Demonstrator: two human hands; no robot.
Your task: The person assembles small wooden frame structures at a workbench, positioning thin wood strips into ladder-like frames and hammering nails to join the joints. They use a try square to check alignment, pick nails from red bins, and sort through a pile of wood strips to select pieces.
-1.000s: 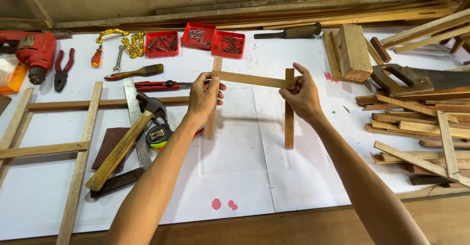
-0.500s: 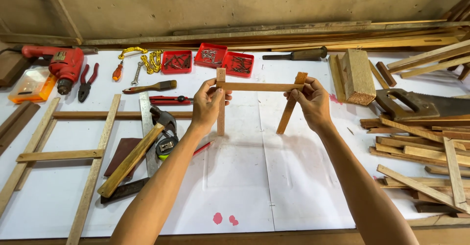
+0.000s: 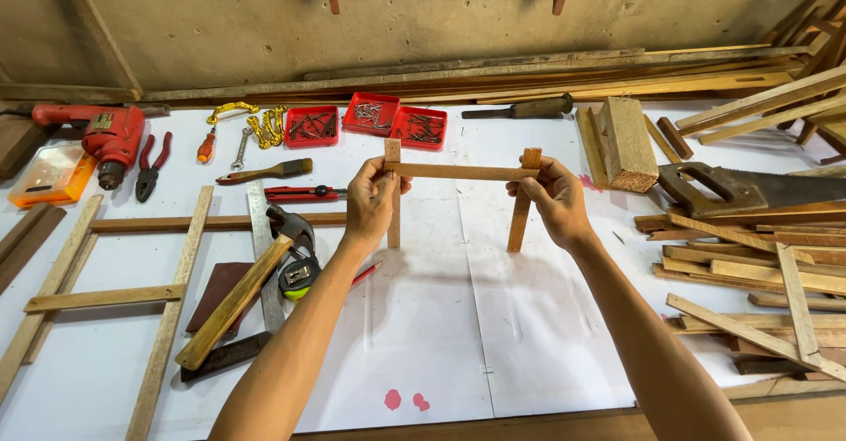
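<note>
The left hand (image 3: 372, 201) and the right hand (image 3: 553, 201) hold up a small wooden frame (image 3: 458, 173) between them, above the white surface (image 3: 423, 335). The frame is a thin horizontal slat joined to two short upright legs. The left hand is closed in a pinch around the left leg (image 3: 393, 196) just under the slat, thumb in front. The right hand grips the right leg (image 3: 523, 203) the same way, fingers curled behind it and thumb near the slat's end. The left leg hangs straight down; the right leg tilts slightly, its foot inward. Whether the feet touch the surface I cannot tell.

Beyond the hands, toward the wall, three red trays (image 3: 379, 122) of nails and screws sit in a row. Just left of the left hand lie a red utility knife (image 3: 305, 193) and a wooden-handled chisel (image 3: 264, 171). Below and left of that hand are a hammer (image 3: 242, 296) with a wooden handle, a tape measure (image 3: 300, 275) and a metal ruler (image 3: 261, 247). Further left lie a ladder-like wooden frame (image 3: 106, 296), pliers (image 3: 152, 166) and a red power drill (image 3: 104, 137). To the right of the right hand stand a wooden block (image 3: 627, 141), a handsaw (image 3: 749, 191) and a pile of wood strips (image 3: 758, 274).
</note>
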